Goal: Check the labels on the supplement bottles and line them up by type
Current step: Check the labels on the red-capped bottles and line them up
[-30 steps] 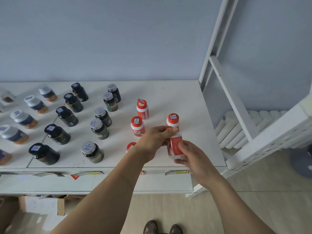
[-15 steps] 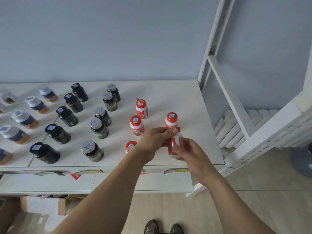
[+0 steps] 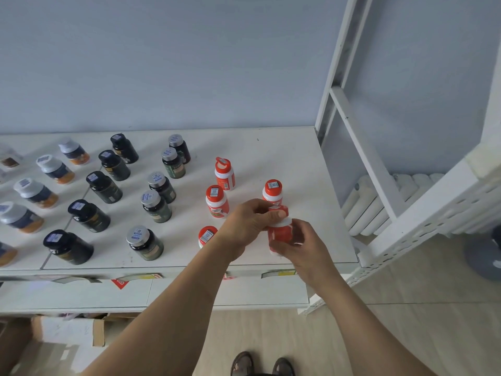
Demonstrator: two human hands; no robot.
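both hands point(image 3: 250, 222) grip red bottle point(image 3: 280, 234); label text unreadable.

Since a second ago, red bottle point(image 3: 280, 234) in my hands tilted, cap end swung toward my left hand point(image 3: 248, 222). My left fingers point(image 3: 276, 214) now wrap over cap; earlier they only touched its side. My right hand point(image 3: 296, 246) slid lower, cupping bottle's base from the right.
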